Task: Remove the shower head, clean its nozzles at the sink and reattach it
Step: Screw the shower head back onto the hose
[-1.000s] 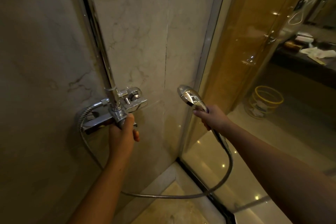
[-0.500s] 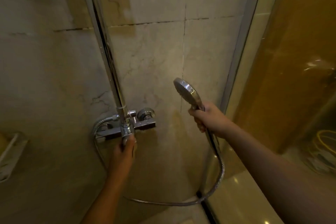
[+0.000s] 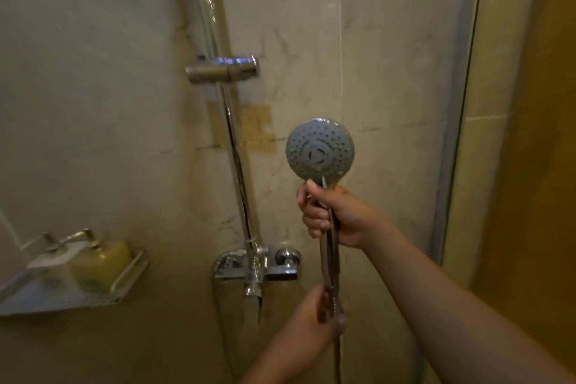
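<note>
Far to the left of your left hand (image 3: 321,312), a rack (image 3: 131,274) hung on the wall and held two pump bottles. The yellow bottle (image 3: 103,262) stood on the side nearer your hand. The clear bottle (image 3: 56,262) stood just beside it on the far side, too blurred to tell how full it was. Both stood upright with their pump spouts pointing away from you.

Your right hand (image 3: 336,218) was closed in a fist round the handle of the shower head (image 3: 320,150), fingers wrapped fully round it, the top finger just under the round face. The shower head stood upright directly above that fist, its grey nozzle face turned toward you and dotted with drops.

Your left hand sat straight below the right one, apart from it. Its fingers were curled round the hose (image 3: 333,262), gripping it at the ribbed part below the handle. The hose ran straight down from the right fist into the left hand and on past it.

The tap (image 3: 258,268) was just left of your left hand and a little above it. From the tap the rail (image 3: 237,165) rose past the left of your right hand. The holder (image 3: 223,69) sat on the rail well above and left of the right hand, apart from the shower head. The door frame (image 3: 458,134) stood to the right of the right hand.
</note>
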Demonstrator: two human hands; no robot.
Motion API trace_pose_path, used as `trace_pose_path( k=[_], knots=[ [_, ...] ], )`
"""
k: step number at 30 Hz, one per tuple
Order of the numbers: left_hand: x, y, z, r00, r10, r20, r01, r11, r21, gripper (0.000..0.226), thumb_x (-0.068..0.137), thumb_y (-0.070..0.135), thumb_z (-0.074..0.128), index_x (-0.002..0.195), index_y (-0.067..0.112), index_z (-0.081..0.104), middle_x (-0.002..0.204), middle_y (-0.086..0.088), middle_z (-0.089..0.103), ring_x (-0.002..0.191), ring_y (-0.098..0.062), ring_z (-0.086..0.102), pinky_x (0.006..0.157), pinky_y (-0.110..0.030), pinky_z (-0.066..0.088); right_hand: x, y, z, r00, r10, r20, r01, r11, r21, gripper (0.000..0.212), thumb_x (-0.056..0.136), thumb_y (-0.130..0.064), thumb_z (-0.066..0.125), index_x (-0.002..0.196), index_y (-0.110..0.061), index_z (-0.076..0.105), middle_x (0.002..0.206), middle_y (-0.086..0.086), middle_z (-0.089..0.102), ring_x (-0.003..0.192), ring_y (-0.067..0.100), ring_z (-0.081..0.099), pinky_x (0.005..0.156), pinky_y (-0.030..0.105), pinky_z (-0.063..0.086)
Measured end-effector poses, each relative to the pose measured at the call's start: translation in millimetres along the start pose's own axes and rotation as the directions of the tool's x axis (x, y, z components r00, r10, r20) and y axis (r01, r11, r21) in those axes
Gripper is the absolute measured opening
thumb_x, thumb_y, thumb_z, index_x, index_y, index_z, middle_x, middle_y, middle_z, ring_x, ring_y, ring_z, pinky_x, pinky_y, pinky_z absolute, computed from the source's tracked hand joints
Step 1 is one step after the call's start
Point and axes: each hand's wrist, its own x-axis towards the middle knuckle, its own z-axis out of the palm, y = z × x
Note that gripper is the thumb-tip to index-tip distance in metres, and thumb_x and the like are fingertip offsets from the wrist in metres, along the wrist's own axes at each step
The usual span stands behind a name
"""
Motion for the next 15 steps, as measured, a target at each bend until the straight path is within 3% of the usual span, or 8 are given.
trace_pose_path(
  k=[2,4,8,10,12,15],
  knots=[
    [0.4,13.0,-10.8,1.0,-0.018,0.012,0.018,0.999,-0.041,0.041,0.088,0.005,0.064,0.124,0.02,0.051,0.108,-0.011,0.067,0.092,-0.013,0.068,0.077,-0.024,0.054,9.3,-10.9,9.3,1.0,-0.017,0.015,0.017,1.0,0.017,0.029,0.091,-0.037,0.059,0.091,-0.008,0.06,0.054,-0.003,0.04,0.044,0.008,0.043,0.047,0.025,0.044],
    [-0.8,26.8,-22.9,1.0,0.008,-0.03,-0.01,0.998,-0.057,0.028,0.09,0.001,0.061,0.116,0.009,0.054,0.099,-0.015,0.069,0.082,-0.018,0.071,0.068,-0.025,0.055,17.6,-20.7,21.5,0.997,-0.042,-0.072,0.041,0.999,-0.013,0.03,0.092,-0.036,0.059,0.095,-0.006,0.06,0.057,0.0,0.043,0.046,0.011,0.046,0.049,0.027,0.046],
    [1.8,52.3,-45.8,0.984,0.103,-0.142,-0.103,0.995,0.007,0.012,0.095,0.009,0.056,0.103,0.017,0.058,0.084,-0.005,0.072,0.077,-0.019,0.072,0.067,-0.03,0.056,34.1,-40.8,46.0,0.932,-0.147,-0.332,0.059,0.964,-0.26,0.03,0.096,-0.032,0.06,0.103,-0.003,0.058,0.066,0.007,0.056,0.057,0.02,0.059,0.057,0.035,0.054],
    [4.0,68.8,-57.6,0.972,0.141,-0.185,-0.132,0.989,0.06,0.01,0.097,0.015,0.053,0.1,0.022,0.059,0.084,-0.004,0.07,0.078,-0.018,0.07,0.074,-0.037,0.06,36.0,-52.6,56.1,0.895,-0.188,-0.403,-0.018,0.89,-0.455,0.03,0.097,-0.035,0.059,0.104,-0.006,0.057,0.075,0.008,0.064,0.066,0.021,0.066,0.066,0.039,0.059],
    [6.4,90.0,-69.2,0.957,0.206,-0.203,-0.196,0.978,0.07,0.01,0.098,0.02,0.05,0.099,0.022,0.06,0.084,-0.006,0.069,0.078,-0.022,0.069,0.077,-0.044,0.06,35.2,-65.1,60.9,0.875,-0.226,-0.428,-0.121,0.754,-0.646,0.028,0.096,-0.038,0.06,0.104,-0.011,0.056,0.087,0.008,0.07,0.076,0.017,0.07,0.073,0.039,0.059],
    [12.1,128.7,-89.6,0.933,0.29,-0.213,-0.274,0.956,0.104,0.018,0.101,0.02,0.044,0.107,0.011,0.058,0.087,-0.01,0.066,0.076,-0.02,0.068,0.064,-0.022,0.055,37.3,-85.8,62.3,0.917,-0.183,-0.356,-0.189,0.587,-0.787,0.024,0.095,-0.036,0.062,0.103,-0.014,0.057,0.095,0.006,0.067,0.085,0.018,0.068,0.07,0.032,0.06]
  ],
)
